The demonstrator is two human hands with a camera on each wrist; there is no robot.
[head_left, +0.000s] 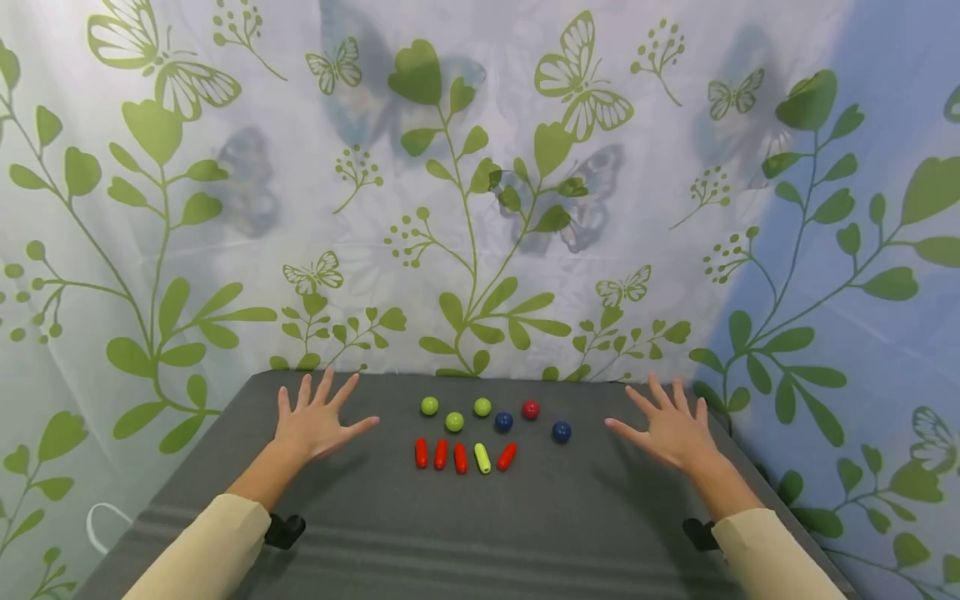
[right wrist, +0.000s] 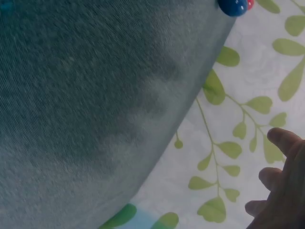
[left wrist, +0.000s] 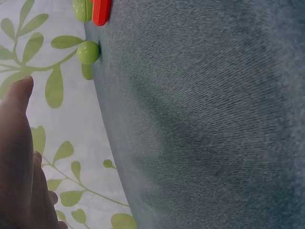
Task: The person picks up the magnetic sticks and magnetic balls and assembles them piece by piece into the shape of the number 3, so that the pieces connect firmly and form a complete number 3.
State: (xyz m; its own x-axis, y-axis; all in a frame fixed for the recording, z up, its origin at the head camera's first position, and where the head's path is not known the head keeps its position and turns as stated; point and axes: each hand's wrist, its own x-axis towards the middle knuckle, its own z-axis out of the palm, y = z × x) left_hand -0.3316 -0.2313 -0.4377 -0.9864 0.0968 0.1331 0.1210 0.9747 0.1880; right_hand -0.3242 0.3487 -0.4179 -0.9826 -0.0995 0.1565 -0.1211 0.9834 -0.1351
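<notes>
Fingers: spread wide on left hand and right hand, nothing gripped by either!
Sticks: four red sticks and one yellow-green stick are seen lined up on the counter, between the hands.
Balls: three green balls, two blue balls, one red ball are scattered just behind.
Touch: balls are best pinched lightly, rolling seems likely; sticks are best taken across their sides.

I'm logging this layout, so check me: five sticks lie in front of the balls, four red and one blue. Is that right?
Not quite: the head view shows the odd stick is yellow-green, not blue. The rest is right.
</notes>
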